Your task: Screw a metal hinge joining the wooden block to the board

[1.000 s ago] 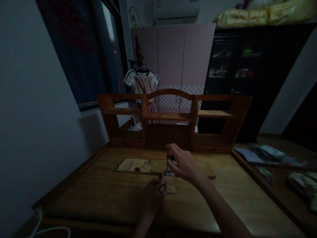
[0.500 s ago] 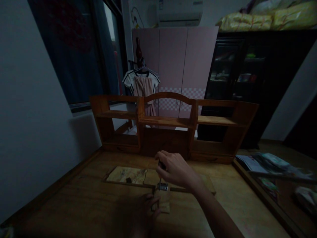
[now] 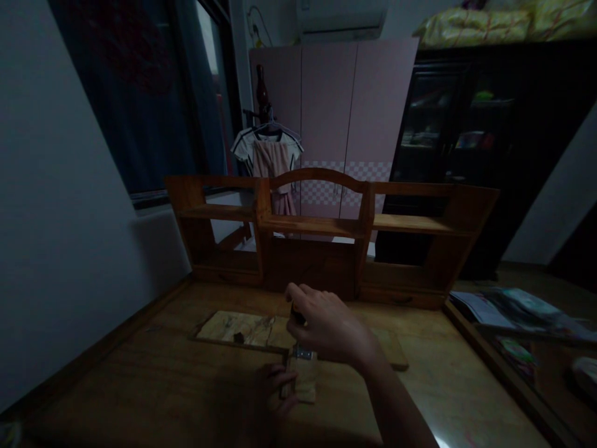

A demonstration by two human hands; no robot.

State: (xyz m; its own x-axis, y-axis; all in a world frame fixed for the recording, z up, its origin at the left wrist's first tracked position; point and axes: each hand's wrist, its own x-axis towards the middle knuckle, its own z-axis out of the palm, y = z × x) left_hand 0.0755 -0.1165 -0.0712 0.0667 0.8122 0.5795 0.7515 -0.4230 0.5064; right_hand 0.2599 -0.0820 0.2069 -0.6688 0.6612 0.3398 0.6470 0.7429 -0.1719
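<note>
My right hand [image 3: 329,326] is closed around the dark and orange handle of a screwdriver [image 3: 297,313], held upright over a small metal hinge [image 3: 303,353]. The tip is hard to make out in the dim light. That hinge lies where a small wooden block [image 3: 305,379] meets a long wooden board [image 3: 280,333]. Fingers of my left hand [image 3: 277,389] grip the block's left edge, and the rest of that hand fades into shadow. Bark-like markings and a dark knot show on the board's left part; my right hand and forearm cover some of its right part.
Both pieces lie on a wooden table [image 3: 186,386]. At its far side stands a wooden shelf unit [image 3: 312,227]. Papers [image 3: 508,311] lie beyond the raised right edge. A white wall [image 3: 69,249] borders the left.
My right hand and the screwdriver have shifted slightly left. The block and my left hand sit a little farther left in view, and the camera view has moved slightly.
</note>
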